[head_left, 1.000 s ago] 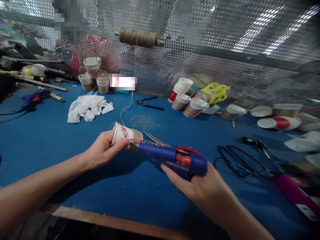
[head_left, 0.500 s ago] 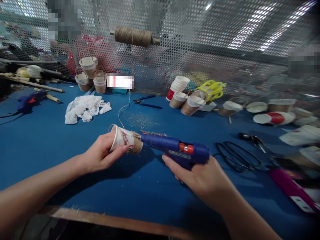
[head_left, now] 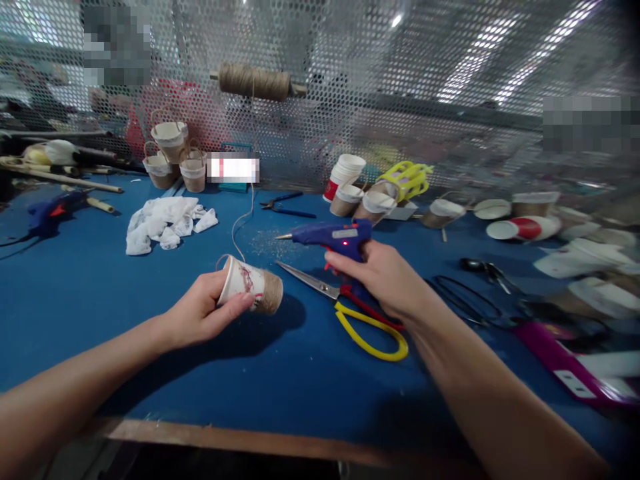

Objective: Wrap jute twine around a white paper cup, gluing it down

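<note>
My left hand (head_left: pixel 213 301) grips a white paper cup (head_left: pixel 243 279) lying on its side in the air, fingers inside the mouth and thumb along the outer wall. Brown twine (head_left: pixel 273 293) is wound round the cup's base end. A strand of twine (head_left: pixel 236 233) runs from the cup up toward the back. A blue glue gun (head_left: pixel 325 233) is held in my right hand (head_left: pixel 383 270), its nozzle pointing left, apart from the cup, with a small red light glowing. Scissors with yellow and red handles (head_left: pixel 367 338) lie on the table under the gun.
A twine roll (head_left: pixel 255 81) hangs on the mesh screen. Twine-wrapped cups (head_left: pixel 193 175), crumpled white cloth (head_left: pixel 163 223) and pliers (head_left: pixel 290 205) are at the back. Another glue gun (head_left: pixel 55 212) lies left. Cables (head_left: pixel 463 300) and a purple power strip (head_left: pixel 555 363) are on the right.
My right hand has lifted the glue gun up and away from the cup, its nozzle leaving the twine. The scissors beneath now show. My left hand keeps hold of the cup.
</note>
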A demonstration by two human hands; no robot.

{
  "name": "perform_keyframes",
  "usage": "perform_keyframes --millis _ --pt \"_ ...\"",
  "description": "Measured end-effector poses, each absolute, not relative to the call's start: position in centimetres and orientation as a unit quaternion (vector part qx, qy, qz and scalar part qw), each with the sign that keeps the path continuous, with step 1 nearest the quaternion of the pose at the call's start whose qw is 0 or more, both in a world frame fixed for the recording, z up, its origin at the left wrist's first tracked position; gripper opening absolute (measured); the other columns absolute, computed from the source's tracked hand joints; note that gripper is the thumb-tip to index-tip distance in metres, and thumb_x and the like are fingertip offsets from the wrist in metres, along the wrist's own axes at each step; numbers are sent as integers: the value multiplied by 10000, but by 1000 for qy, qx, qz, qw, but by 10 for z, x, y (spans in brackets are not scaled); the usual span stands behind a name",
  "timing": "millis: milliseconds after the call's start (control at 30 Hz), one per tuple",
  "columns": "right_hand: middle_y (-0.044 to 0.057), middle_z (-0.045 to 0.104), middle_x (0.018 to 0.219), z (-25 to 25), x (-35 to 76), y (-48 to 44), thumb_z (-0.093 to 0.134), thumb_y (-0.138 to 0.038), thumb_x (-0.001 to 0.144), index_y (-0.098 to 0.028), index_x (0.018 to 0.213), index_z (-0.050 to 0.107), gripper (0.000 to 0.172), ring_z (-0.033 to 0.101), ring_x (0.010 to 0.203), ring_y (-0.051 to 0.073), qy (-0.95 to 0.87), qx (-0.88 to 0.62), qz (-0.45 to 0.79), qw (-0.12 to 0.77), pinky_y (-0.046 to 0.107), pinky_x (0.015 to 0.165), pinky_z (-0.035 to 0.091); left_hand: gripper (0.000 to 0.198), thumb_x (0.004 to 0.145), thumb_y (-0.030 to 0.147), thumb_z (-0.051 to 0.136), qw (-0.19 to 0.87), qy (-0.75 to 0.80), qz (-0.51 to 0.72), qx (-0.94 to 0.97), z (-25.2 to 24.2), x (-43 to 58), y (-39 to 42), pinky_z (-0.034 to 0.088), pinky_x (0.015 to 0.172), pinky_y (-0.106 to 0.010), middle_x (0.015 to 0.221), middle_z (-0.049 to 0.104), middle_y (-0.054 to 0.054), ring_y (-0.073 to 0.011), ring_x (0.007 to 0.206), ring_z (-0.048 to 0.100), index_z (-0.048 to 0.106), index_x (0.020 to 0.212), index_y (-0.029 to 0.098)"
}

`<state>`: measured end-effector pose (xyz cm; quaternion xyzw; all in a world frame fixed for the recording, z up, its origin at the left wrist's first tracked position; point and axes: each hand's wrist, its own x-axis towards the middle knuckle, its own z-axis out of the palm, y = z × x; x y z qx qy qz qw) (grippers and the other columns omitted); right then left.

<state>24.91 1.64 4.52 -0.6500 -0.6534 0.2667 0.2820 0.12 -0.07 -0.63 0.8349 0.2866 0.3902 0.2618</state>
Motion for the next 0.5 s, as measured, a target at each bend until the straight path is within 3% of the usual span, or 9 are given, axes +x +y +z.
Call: perform_keyframes --millis 133,300,400,500 --pt "60 610 560 31 260 59 485 -411 796 -186 539 486 342 557 503 137 -660 -693 189 220 261 509 419 194 842 189 443 286 288 384 829 -8 2 -1 335 471 -196 575 414 36 -79 510 361 471 653 150" --pt "32 486 359 11 267 88 485 -427 791 -204 435 464 421 500 385 143 -662 -709 166 175 287 455 365 139 822 130 453 229 237 378 865 -7 2 -1 348 502 -211 593 458 19 -91 528 394 492 690 153" --pt "45 529 436 13 259 85 531 -398 770 -196 448 488 383 582 535 171 -685 -691 143 182 271 506 375 141 811 114 464 195 212 382 878 -6 3 -2 365 529 -228 605 483 2 -107 560 422 493 679 154" --pt "65 633 665 30 236 67 520 -422 779 -179 576 582 323 614 750 189 -728 -640 150 197 254 592 405 122 815 120 457 187 199 372 887 -5 4 -4 389 555 -246 634 522 -23 -123 589 445 507 708 148"
